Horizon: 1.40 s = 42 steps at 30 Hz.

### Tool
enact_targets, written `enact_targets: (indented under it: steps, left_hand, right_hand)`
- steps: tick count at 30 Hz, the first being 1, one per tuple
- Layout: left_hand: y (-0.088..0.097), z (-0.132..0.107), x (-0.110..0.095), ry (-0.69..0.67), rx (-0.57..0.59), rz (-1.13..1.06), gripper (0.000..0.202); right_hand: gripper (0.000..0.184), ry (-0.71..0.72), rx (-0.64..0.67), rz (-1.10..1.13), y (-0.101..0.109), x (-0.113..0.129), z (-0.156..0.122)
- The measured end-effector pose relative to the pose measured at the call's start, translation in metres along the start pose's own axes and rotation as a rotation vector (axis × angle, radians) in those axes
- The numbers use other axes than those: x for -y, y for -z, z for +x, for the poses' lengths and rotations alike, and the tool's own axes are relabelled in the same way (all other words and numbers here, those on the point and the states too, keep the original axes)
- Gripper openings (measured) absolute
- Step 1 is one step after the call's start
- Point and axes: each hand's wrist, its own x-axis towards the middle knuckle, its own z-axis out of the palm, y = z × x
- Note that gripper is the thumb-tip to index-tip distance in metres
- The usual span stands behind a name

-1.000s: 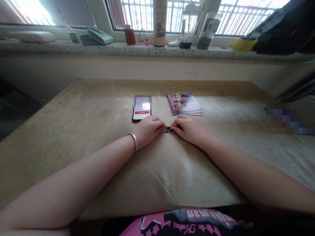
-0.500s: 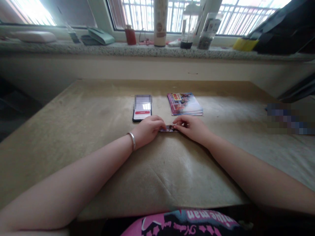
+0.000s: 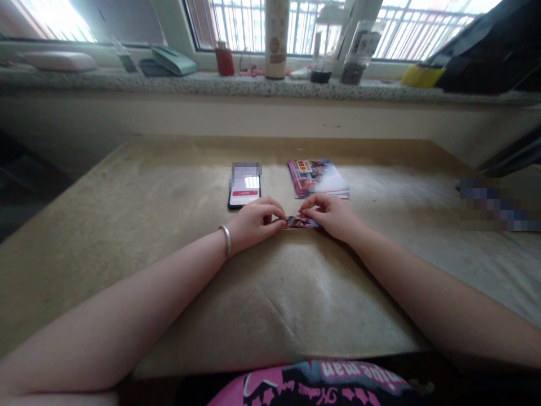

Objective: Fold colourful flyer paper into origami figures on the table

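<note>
A narrow strip of printed, colourful paper (image 3: 301, 221), which looks folded, lies on the table between my hands. My left hand (image 3: 261, 219), with a silver bangle at the wrist, pinches its left end. At the other end, my right hand (image 3: 327, 215) has thumb and index finger closed on the paper's upper edge. Just beyond my right hand sits a stack of printed leaflets (image 3: 319, 178) with pink and blue pictures. A phone (image 3: 244, 186) with a lit screen lies flat beyond my left hand.
The table (image 3: 190, 316) carries a blurred-out item (image 3: 499, 206) at the far right. Behind it, a stone windowsill (image 3: 245, 87) holds a red bottle (image 3: 224, 58), a tall cylinder (image 3: 276, 39), clear containers, a green case (image 3: 174, 61) and a black bag (image 3: 490, 51).
More of the paper strip's printed face shows now, extending further right. My left fingers have shifted slightly, and the right fingers have drawn closer together on the edge.
</note>
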Motion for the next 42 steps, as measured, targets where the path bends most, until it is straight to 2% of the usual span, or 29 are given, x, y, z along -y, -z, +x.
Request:
enact_targets:
  steps: [5, 7, 12, 20, 27, 34, 37, 42]
  left_hand:
    - [-0.001, 0.001, 0.000, 0.044, -0.004, 0.011, 0.010]
    - [-0.002, 0.001, 0.000, 0.040, -0.016, 0.057, 0.008]
    - [-0.003, 0.001, 0.001, 0.021, -0.018, 0.176, 0.008]
    - [-0.006, 0.004, 0.009, -0.015, -0.021, 0.343, 0.010]
    - [-0.008, 0.004, 0.008, -0.076, -0.030, 0.370, 0.011]
    - [-0.008, 0.000, 0.004, -0.147, -0.018, 0.446, 0.016]
    - [-0.007, 0.000, 0.001, -0.158, 0.000, 0.494, 0.019]
    - [-0.007, -0.001, -0.001, -0.179, 0.001, 0.504, 0.016]
  right_hand:
    - [0.020, -0.048, -0.003, -0.023, -0.001, -0.001, -0.001]
    - [0.023, 0.034, -0.016, -0.095, 0.000, -0.001, -0.001]
    - [0.010, 0.365, -0.044, -0.296, -0.003, -0.001, -0.001]
    - [0.006, 0.517, -0.025, -0.555, -0.006, -0.005, 0.005]
    - [0.014, 0.598, -0.029, -0.881, -0.007, 0.007, -0.003]
    - [0.021, 0.662, -0.003, -1.096, -0.010, 0.012, -0.012]
    - [0.024, 0.683, 0.008, -1.144, -0.010, 0.016, -0.016]
    - [0.027, 0.634, 0.055, -1.145, -0.008, 0.022, -0.021]
